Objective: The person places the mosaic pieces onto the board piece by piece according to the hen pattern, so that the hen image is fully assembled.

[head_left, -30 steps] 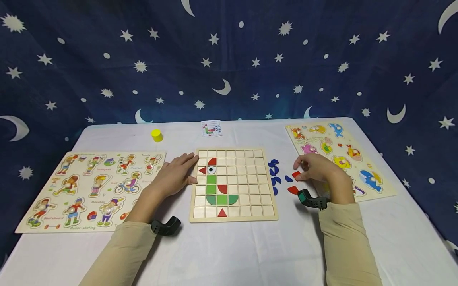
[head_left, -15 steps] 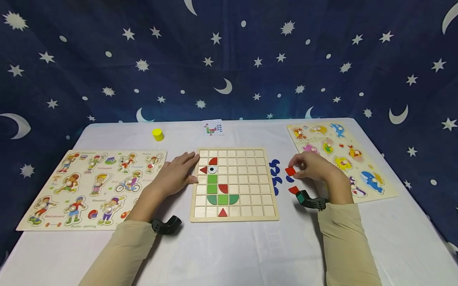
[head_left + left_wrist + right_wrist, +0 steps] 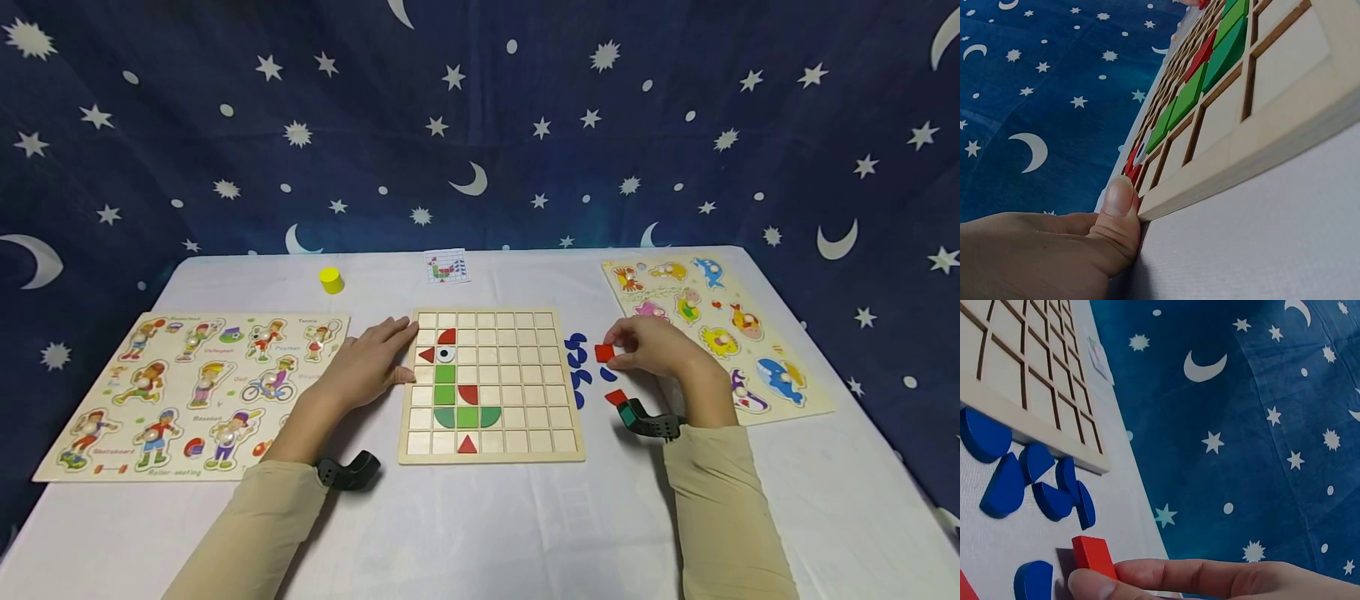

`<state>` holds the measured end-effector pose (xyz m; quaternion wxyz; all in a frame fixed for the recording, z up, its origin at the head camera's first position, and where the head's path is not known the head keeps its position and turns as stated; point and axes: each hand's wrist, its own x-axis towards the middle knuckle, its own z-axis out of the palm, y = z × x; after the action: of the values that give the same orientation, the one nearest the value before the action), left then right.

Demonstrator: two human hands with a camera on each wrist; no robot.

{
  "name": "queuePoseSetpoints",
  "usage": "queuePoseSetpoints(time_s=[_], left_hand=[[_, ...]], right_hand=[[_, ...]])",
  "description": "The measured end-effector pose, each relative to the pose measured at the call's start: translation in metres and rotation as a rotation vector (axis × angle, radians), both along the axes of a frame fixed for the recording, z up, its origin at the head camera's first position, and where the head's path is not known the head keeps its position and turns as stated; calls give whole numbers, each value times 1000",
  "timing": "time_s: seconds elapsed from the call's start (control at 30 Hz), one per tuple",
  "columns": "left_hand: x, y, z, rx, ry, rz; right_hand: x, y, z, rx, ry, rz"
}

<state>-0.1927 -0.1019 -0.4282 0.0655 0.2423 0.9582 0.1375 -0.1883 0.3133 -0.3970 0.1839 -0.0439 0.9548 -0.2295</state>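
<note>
The wooden grid board (image 3: pixel 517 457) lies flat, with red, green and white-and-black pieces set in some squares. My left hand (image 3: pixel 365 364) rests at its left edge, fingers stretched toward the far corner; in the left wrist view the thumb (image 3: pixel 1119 203) touches the frame. To the right of the board, my right hand (image 3: pixel 660 346) pinches a red square tile (image 3: pixel 604 353) between thumb and fingers. The right wrist view shows this red tile (image 3: pixel 1094 555) just over the cloth. Beside it lie a blue half-round piece (image 3: pixel 609 375) and another red piece (image 3: pixel 616 397), partly hidden by the wrist camera.
Several blue pieces (image 3: pixel 576 371) line the board's right edge. A picture card (image 3: pixel 447 267) and a yellow cylinder (image 3: pixel 332 281) stand farther back. A sports puzzle (image 3: pixel 191 396) lies left, a sea-animal puzzle (image 3: pixel 720 333) right, partly behind my right hand.
My right hand has shifted slightly left and away from me, carrying the red tile past the blue half-round piece. The left hand has stayed at the board's edge.
</note>
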Motion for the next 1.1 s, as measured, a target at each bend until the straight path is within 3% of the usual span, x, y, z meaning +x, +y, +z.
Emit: queuePoseSetpoints(time_s=[0.2,0.47,0.87,1.1], left_hand=[[0,0,1,-7,-29,10],[-1,-1,0,-6,-19,1],[-1,-1,1,-7,-20,-2],[-1,-1,0,-5,-23,-2]], right_hand=[[1,-11,5,-17,36,5],[2,-52,13,-34,147,138],[13,-112,9,-83,178,350],[19,-130,3,-83,201,416]])
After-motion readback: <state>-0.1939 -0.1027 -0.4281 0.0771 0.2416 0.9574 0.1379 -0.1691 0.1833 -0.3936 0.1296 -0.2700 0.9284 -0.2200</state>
